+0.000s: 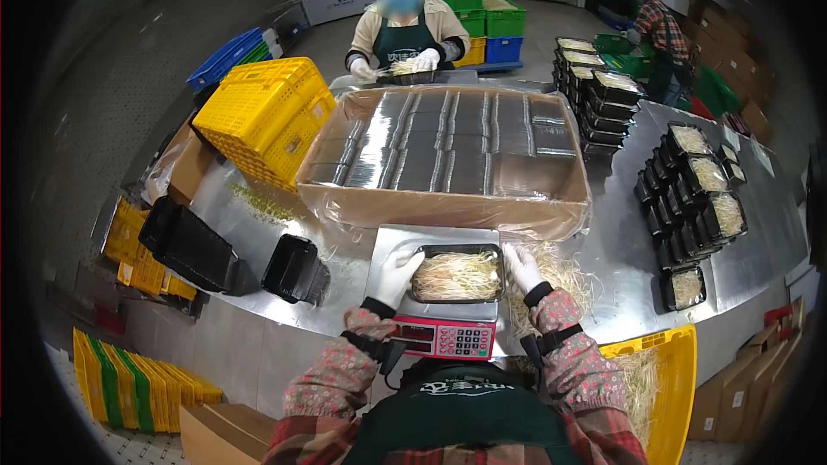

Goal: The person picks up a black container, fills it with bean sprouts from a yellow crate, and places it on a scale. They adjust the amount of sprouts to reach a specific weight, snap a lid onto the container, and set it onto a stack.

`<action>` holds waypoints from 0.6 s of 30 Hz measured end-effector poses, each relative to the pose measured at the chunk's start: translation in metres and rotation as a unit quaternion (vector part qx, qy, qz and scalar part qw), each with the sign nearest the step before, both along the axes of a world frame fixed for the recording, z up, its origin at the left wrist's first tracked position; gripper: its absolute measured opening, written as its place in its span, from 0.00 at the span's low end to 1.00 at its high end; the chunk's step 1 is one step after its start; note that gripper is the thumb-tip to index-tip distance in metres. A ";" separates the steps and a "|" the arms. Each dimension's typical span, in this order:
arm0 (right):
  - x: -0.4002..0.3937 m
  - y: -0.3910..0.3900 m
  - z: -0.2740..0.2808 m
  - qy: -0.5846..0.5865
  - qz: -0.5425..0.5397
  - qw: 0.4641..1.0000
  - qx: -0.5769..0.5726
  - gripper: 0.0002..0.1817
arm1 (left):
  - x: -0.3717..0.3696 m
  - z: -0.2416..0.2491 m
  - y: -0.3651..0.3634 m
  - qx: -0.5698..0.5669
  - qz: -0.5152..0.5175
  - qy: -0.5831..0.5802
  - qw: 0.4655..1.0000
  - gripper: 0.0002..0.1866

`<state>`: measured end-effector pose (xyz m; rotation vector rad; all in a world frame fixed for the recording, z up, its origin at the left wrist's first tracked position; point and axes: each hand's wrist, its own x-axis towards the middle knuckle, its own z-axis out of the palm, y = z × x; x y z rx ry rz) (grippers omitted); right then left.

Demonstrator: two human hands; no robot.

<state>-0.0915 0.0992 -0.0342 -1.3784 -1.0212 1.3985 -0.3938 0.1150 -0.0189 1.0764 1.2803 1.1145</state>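
Observation:
A black tray of pale sprouts (457, 275) rests on the metal plate of a red weighing scale (444, 337). My left hand (399, 278), in a white glove, grips the tray's left edge. At the tray's right edge is my right hand (522, 268), also gloved, its fingers bent along the rim. Loose sprouts (560, 284) lie on the steel table (612, 241) just right of the scale. Behind the scale stands a large cardboard box (448, 207) of stacked black trays.
Across the table a person (405, 26) handles sprouts over a tray. Yellow crates (267, 116) stand back left, empty black trays (291, 269) nearer. Filled trays (689, 181) are stacked right. A yellow crate of sprouts (642, 387) is front right. Another person (663, 34) bends at back right.

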 end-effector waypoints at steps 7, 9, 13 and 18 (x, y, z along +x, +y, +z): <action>-0.006 -0.071 0.024 0.183 0.017 0.980 -0.074 0.16 | -0.009 0.025 -0.060 -0.199 -0.124 -0.211 0.949 0.10; -0.012 -0.083 0.027 0.171 -0.035 0.984 -0.043 0.15 | 0.007 0.035 -0.057 -0.166 -0.094 -0.211 0.959 0.09; 0.012 -0.107 0.039 0.169 -0.030 0.985 0.002 0.14 | 0.045 0.071 -0.047 -0.092 -0.131 -0.139 0.977 0.05; 0.104 -0.136 0.074 -0.099 -0.059 0.988 0.100 0.29 | 0.097 0.071 -0.029 -0.139 -0.289 -0.131 0.938 0.08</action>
